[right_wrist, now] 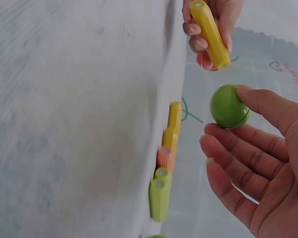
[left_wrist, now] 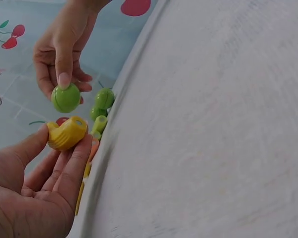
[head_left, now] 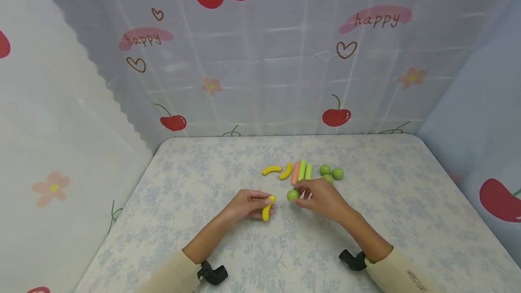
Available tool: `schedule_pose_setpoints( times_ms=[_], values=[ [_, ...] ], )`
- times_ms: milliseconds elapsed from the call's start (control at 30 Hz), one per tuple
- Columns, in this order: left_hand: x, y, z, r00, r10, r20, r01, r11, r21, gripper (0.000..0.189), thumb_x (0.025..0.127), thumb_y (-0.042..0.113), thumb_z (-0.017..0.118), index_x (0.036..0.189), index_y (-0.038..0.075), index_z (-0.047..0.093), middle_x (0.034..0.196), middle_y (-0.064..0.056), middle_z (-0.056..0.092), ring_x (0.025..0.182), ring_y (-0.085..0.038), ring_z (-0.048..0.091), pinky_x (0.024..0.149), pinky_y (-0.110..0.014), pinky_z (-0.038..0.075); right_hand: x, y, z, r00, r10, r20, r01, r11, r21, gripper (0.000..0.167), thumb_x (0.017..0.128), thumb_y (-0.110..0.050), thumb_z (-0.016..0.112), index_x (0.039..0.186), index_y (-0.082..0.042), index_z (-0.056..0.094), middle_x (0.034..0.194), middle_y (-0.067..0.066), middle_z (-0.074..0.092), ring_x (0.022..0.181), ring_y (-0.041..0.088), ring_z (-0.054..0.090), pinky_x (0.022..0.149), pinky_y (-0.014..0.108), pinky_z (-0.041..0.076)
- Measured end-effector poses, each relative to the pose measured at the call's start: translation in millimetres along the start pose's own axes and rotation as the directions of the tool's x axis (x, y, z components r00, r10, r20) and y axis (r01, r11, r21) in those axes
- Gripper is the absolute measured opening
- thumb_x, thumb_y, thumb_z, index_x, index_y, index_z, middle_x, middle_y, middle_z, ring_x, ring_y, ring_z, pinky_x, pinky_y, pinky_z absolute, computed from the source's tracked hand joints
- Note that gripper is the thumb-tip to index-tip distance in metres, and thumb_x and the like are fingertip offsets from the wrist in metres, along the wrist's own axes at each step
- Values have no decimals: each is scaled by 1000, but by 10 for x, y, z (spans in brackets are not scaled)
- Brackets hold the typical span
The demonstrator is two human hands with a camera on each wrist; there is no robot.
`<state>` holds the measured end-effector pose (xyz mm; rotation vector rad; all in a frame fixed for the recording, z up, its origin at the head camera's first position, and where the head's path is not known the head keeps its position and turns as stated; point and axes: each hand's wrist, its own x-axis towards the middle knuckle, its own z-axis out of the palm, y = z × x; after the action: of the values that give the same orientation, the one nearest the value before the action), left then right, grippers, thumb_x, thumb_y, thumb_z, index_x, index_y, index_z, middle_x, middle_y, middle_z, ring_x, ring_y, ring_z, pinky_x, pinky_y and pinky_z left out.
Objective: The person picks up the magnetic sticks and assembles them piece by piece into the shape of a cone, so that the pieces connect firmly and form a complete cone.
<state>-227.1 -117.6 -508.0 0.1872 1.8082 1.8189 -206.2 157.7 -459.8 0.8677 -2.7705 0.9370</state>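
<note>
My left hand (head_left: 245, 204) pinches a yellow curved stick (head_left: 266, 212) between thumb and fingers, above the table. A pale round spot shows on each end of that yellow stick (right_wrist: 210, 34) in the right wrist view. Just to its right, my right hand (head_left: 324, 197) pinches a glossy green ball (head_left: 292, 195) with thumb and fingertips. A seam line runs around the green ball (left_wrist: 66, 98) in the left wrist view. A small gap separates the ball from the yellow stick.
Beyond the hands lie two more yellow curved sticks (head_left: 272, 170), a salmon-coloured straight stick (head_left: 295, 173) and two light green straight sticks (head_left: 302, 170). Three more green balls (head_left: 338, 173) sit to their right, one partly behind my right hand. Patterned curtains (head_left: 264, 58) surround the pale floral table (head_left: 183, 184).
</note>
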Motion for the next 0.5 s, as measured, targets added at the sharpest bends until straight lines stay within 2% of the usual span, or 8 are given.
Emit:
schedule_pose_setpoints(
  times_ms=[167, 500],
  values=[
    [2, -73, 23, 1000, 9, 20, -9, 999, -41, 30, 97, 18, 72, 120, -1, 72, 106, -19, 75, 94, -26, 75, 79, -38, 61, 57, -75, 76, 1000, -20, -15, 20, 1000, -6, 30, 83, -21, 87, 108, -9, 75, 95, -3, 75, 73, 8, 67, 62, 20, 52],
    [24, -162, 98, 998, 14, 57, -9, 996, -92, 33, 97, 19, 72, 123, -1, 68, 103, -19, 75, 92, -25, 75, 79, -38, 61, 51, -106, 157, 1000, -3, 21, 2, 999, 40, 29, 85, -17, 85, 110, -7, 74, 99, 1, 75, 75, 10, 67, 63, 20, 52]
  ],
)
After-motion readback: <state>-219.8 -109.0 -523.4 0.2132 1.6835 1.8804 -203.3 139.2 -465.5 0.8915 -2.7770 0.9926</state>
